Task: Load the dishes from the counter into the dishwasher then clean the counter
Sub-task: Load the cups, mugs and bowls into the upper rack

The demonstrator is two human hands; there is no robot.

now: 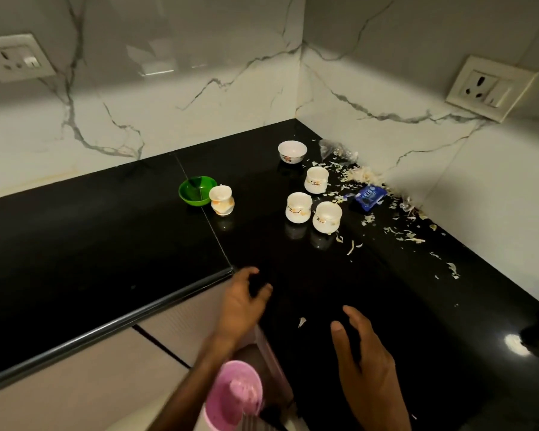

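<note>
Pink plastic, a round dish [234, 391] of some kind, is seen at the very bottom, under the left arm. Just above it, the left hand [241, 301] is held over the edge of the black counter [106, 244], its fingers loosely bent with nothing in them. The right hand [363, 362] is held over the counter too, with fingers spread and relaxed, and nothing is gripped.

Farther back, dishes are left standing on the counter. A small green bowl [197, 191] is set by the seam, and a white cup [222, 200] is placed just beside it, leaning a little. Three more white cups are grouped to the right: one at the back [316, 180], one in front on the left [298, 207], and one in front on the right [326, 217]. A white bowl [292, 151] is set behind them, near the corner.

White food scraps [408, 236] are scattered along the right wall. A blue wrapper [370, 196] is seen lying among them, and a clear plastic bag [335, 149] is tucked in the corner.
</note>
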